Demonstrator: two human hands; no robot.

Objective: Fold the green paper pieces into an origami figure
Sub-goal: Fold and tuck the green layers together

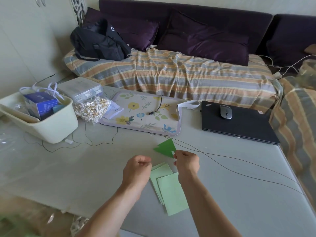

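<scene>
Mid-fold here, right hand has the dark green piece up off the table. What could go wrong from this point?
1. The right hand pinches the folded green piece only at one corner; it may slip or crease wrongly.
2. Thin black cables run just behind it and could snag.
3. The left hand hovers over the loose light green sheets, which may get brushed out of place.

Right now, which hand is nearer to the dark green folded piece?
Right. The right hand pinches the dark green folded piece at its lower corner; the left hand hovers apart, lower left.
</scene>
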